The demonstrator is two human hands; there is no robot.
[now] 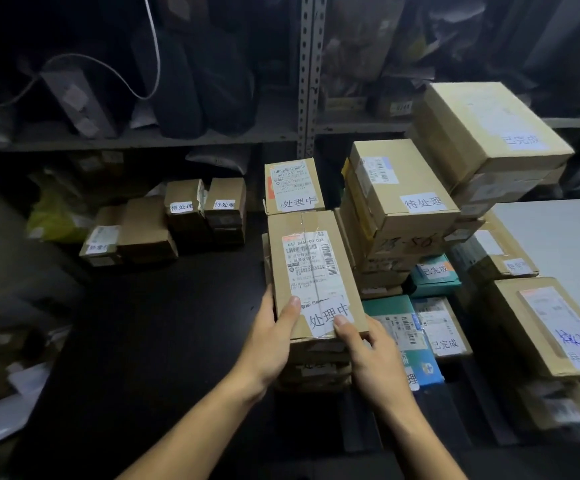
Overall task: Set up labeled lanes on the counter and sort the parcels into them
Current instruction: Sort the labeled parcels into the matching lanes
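Note:
A long brown parcel with a shipping label and a white tag reading 处理中 lies on top of a short stack in the middle of the black counter. My left hand grips its near left corner, thumb on top. My right hand holds its near right corner, thumb on the tag. Behind it stands another 处理中 parcel. To the right rises a stack topped by a 待处理 box. Two small 待处理 boxes sit at the back left.
A big 已完成 box tops the far right stack. Teal and brown 已完成 parcels lie right of my hands. A large brown box and a white surface are at the right. Metal shelving with dark bags stands behind.

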